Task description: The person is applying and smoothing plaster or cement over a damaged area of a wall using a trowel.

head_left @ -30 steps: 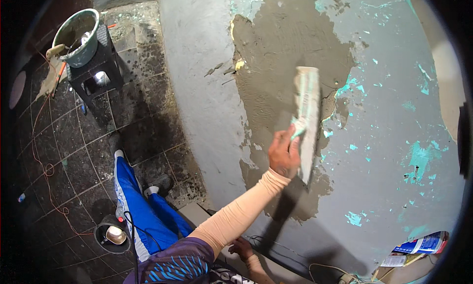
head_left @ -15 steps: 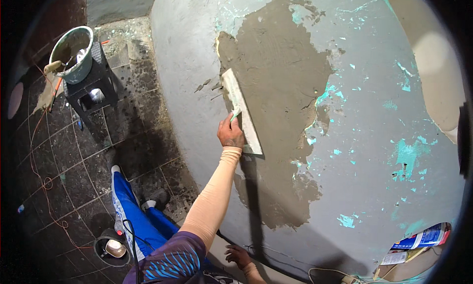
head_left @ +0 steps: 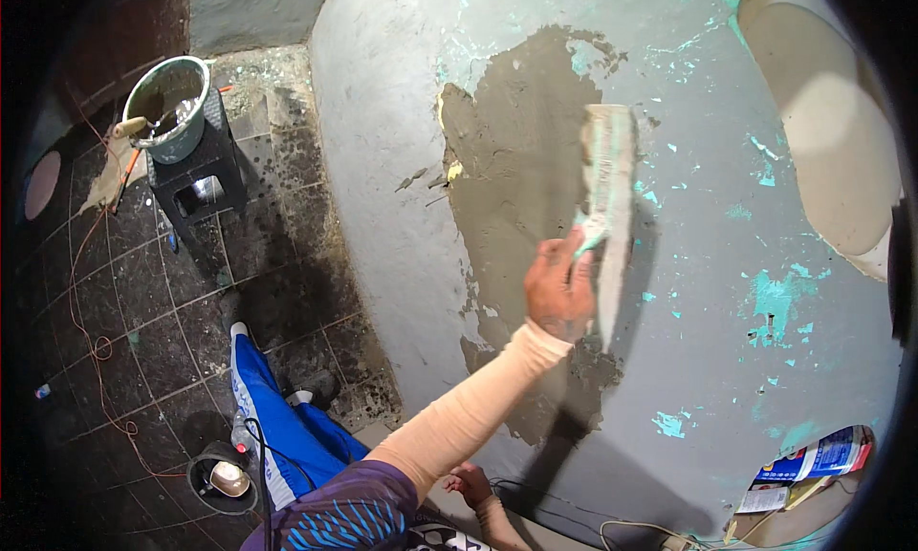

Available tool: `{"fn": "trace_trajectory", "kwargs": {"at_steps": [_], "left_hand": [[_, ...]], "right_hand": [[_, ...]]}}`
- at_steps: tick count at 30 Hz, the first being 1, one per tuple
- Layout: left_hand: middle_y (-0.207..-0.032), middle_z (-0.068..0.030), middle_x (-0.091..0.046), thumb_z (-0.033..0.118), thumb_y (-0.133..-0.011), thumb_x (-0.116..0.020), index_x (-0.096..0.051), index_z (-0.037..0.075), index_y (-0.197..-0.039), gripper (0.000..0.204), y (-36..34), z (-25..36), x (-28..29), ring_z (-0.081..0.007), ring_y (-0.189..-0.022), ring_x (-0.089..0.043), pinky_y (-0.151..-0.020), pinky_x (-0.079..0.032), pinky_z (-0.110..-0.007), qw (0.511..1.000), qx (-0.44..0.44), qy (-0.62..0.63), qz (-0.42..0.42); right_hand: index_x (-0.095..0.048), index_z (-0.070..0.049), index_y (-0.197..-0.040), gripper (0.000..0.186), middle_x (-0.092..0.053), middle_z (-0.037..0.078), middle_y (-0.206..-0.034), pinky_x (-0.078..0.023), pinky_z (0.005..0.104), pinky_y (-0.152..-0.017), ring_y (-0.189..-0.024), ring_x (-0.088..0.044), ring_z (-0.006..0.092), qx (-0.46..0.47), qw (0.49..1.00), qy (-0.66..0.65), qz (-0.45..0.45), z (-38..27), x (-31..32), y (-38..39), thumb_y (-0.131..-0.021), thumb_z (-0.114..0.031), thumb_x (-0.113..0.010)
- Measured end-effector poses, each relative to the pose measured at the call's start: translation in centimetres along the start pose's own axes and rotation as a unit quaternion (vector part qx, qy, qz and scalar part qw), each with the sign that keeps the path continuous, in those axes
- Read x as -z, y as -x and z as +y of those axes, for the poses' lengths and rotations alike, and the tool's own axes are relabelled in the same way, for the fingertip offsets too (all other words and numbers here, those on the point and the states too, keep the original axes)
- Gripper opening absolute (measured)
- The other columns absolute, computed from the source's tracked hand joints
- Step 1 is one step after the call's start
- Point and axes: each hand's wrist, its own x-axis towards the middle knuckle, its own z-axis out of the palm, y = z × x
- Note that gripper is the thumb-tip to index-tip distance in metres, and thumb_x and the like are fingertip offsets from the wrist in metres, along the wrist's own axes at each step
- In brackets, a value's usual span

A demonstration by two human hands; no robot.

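Note:
My left hand point(head_left: 559, 288) is closed round the handle of a long plastering trowel point(head_left: 612, 193), whose pale, smeared blade stands nearly upright. The trowel is over the right edge of a wet grey-brown plaster patch point(head_left: 521, 178) on the grey wall point(head_left: 698, 236). Its lower end is blurred, and I cannot tell whether the blade touches the wall. Low in the picture, partly behind my left arm, my right hand point(head_left: 469, 484) is loosely bent with nothing seen in it.
A mortar bucket point(head_left: 177, 135) with a wooden-handled tool stands on a black stool point(head_left: 191, 183) at left. A dark pail point(head_left: 225, 479) and an orange cord point(head_left: 96, 350) lie on the tiles. Blue packages point(head_left: 818, 460) fill a niche at lower right; cables run below.
My left hand has swept the trowel rightward across the patch, and the blade has turned from slanted to nearly upright. My right hand's fingers have drawn in somewhat.

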Motion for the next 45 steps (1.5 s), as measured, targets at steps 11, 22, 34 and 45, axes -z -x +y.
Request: {"fn": "trace_trajectory", "kwargs": {"at_steps": [11,22,34,45], "left_hand": [[-0.091,-0.0193,-0.061,0.018,-0.081,-0.056,-0.064,0.003,-0.102,0.027,-5.5,-21.6,9.1,-0.0358,-0.089,-0.057,-0.083,-0.044,-0.042,0.938,0.192,-0.275,0.093],[-0.087,-0.0167,-0.061,0.016,-0.082,-0.058,-0.065,0.004,-0.102,0.025,-7.7,-5.5,-3.0,-0.0309,-0.081,-0.06,-0.076,-0.047,-0.036,0.99,0.1,-0.064,0.074],[-0.097,-0.0175,-0.063,0.02,-0.082,-0.057,-0.065,0.004,-0.102,0.027,-11.8,-20.7,13.7,-0.0314,-0.089,-0.061,-0.082,-0.046,-0.037,0.952,0.165,-0.213,0.143],[-0.076,-0.004,-0.06,0.018,-0.088,-0.054,-0.062,0.003,-0.109,0.027,-13.1,-22.3,18.9,-0.0152,-0.065,-0.055,-0.062,-0.047,-0.029,0.949,0.307,-0.016,0.075]], "right_hand": [[-0.052,0.001,-0.115,0.034,-0.063,0.012,-0.089,-0.051,0.0291,-0.06,-0.068,-0.063,0.0197,-0.057,0.998,0.028,0.029,2.1,-1.3,1.0,-0.089,-0.022,-0.051],[-0.05,-0.001,-0.113,0.035,-0.059,0.014,-0.093,-0.049,0.0288,-0.062,-0.069,-0.059,0.0187,-0.044,0.998,-0.009,0.032,2.1,-0.1,0.6,-0.086,-0.022,-0.054],[-0.051,0.001,-0.116,0.036,-0.063,0.012,-0.09,-0.05,0.0291,-0.06,-0.068,-0.062,0.02,-0.044,0.998,0.037,0.032,0.2,-4.9,0.9,-0.088,-0.021,-0.049],[-0.05,0.002,-0.116,0.036,-0.064,0.014,-0.09,-0.05,0.0295,-0.06,-0.068,-0.063,0.0194,-0.017,0.999,0.006,0.04,-0.5,-10.3,-0.7,-0.089,-0.021,-0.048]]}}
